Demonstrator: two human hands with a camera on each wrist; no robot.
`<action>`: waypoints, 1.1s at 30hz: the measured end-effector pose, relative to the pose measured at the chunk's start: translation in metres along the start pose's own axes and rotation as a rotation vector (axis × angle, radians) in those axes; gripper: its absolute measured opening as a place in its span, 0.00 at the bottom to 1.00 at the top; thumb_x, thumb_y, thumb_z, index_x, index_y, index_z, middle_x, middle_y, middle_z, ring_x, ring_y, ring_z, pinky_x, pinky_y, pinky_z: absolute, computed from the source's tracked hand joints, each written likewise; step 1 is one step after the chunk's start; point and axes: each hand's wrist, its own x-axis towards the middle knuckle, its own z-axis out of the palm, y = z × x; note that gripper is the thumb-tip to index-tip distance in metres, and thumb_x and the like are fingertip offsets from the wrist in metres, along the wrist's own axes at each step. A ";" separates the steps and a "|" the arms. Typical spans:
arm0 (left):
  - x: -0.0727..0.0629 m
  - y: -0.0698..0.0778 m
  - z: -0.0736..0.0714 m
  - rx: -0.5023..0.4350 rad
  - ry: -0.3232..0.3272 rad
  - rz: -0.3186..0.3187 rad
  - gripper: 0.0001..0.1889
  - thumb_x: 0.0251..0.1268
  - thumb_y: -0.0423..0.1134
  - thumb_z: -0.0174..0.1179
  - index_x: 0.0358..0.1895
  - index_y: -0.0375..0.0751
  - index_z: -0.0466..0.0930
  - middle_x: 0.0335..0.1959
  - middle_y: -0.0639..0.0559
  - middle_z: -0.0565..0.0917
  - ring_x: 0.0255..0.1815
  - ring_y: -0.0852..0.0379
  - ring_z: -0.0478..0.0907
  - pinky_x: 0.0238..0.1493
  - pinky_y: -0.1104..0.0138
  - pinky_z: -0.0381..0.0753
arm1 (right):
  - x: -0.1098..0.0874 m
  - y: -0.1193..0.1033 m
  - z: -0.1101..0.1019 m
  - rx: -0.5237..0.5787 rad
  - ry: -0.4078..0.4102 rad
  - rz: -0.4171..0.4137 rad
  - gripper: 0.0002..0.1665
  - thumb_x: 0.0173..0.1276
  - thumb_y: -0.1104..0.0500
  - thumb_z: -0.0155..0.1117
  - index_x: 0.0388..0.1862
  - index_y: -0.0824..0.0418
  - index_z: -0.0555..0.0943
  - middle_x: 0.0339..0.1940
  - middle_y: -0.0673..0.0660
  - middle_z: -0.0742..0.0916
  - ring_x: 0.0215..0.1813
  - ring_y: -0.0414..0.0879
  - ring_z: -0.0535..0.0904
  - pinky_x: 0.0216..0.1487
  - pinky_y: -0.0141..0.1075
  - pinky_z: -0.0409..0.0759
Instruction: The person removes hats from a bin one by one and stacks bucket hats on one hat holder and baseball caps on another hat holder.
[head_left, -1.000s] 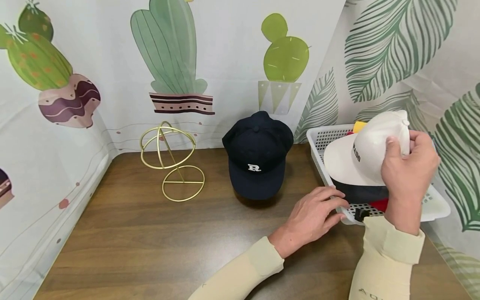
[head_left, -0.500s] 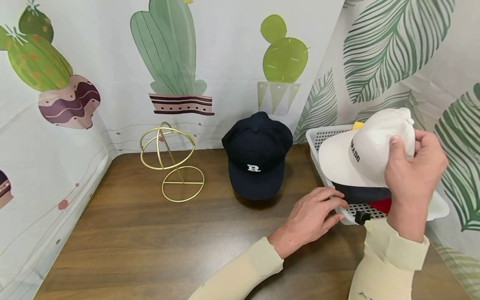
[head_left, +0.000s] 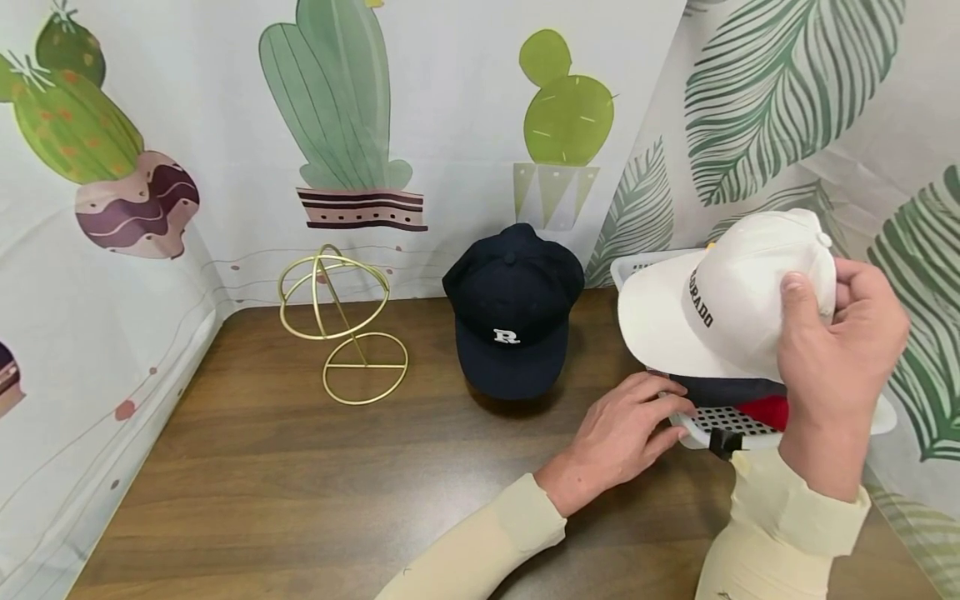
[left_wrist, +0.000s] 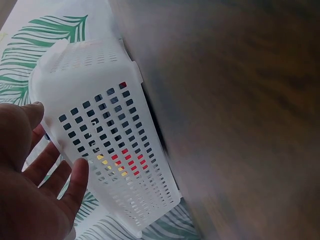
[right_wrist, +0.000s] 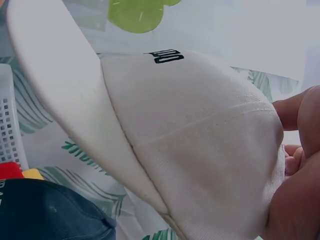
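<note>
My right hand [head_left: 847, 358] grips the back of a white baseball cap [head_left: 738, 304] between thumb and fingers. The cap hangs above a white perforated plastic basket [left_wrist: 55, 90], its brim pointing left and dark lettering on its front. At the basket's near left corner my left hand [head_left: 618, 433] touches the rim with loosely extended fingers. Inside the basket lie a dark cap [head_left: 720, 390] and a red item [head_left: 767, 411], both partly hidden. A yellow piece [right_wrist: 33, 173] shows beside the dark cap in the right wrist view.
A navy cap [head_left: 513, 312] with a white R sits mid-table near the back. Left of it stands a gold wire stand [head_left: 365, 365] with rings. A small black piece [head_left: 725, 443] is at the basket's near edge. Printed fabric [head_left: 465, 100] hangs behind the wooden table [head_left: 315, 500].
The white cap has risen and come nearer in my right hand, its brim shifting left over the basket's edge. My left hand stays at the basket's corner.
</note>
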 end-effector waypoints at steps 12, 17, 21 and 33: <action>-0.001 0.002 0.000 0.036 -0.025 -0.024 0.13 0.81 0.54 0.60 0.60 0.62 0.85 0.67 0.66 0.79 0.68 0.65 0.73 0.72 0.79 0.64 | -0.008 -0.011 -0.006 0.032 -0.040 0.005 0.06 0.73 0.63 0.69 0.44 0.53 0.87 0.25 0.38 0.87 0.23 0.32 0.79 0.31 0.21 0.78; -0.001 0.002 0.001 0.040 -0.046 -0.037 0.14 0.81 0.54 0.59 0.62 0.63 0.85 0.67 0.66 0.80 0.69 0.66 0.74 0.73 0.78 0.63 | -0.010 -0.017 -0.008 0.083 -0.053 0.026 0.06 0.71 0.65 0.69 0.44 0.58 0.88 0.27 0.43 0.89 0.23 0.33 0.81 0.30 0.23 0.80; -0.001 0.002 0.001 0.036 -0.053 -0.037 0.14 0.80 0.54 0.61 0.61 0.62 0.85 0.66 0.66 0.81 0.67 0.67 0.76 0.71 0.77 0.66 | -0.011 -0.021 -0.010 0.127 -0.067 0.037 0.06 0.70 0.66 0.70 0.44 0.61 0.88 0.27 0.46 0.90 0.22 0.34 0.83 0.29 0.23 0.81; -0.003 0.002 -0.003 0.037 -0.090 -0.046 0.14 0.81 0.54 0.60 0.63 0.65 0.84 0.62 0.70 0.82 0.60 0.68 0.80 0.58 0.75 0.77 | -0.015 -0.025 -0.009 0.317 -0.122 0.039 0.06 0.67 0.69 0.72 0.42 0.66 0.88 0.26 0.51 0.90 0.22 0.36 0.84 0.29 0.23 0.82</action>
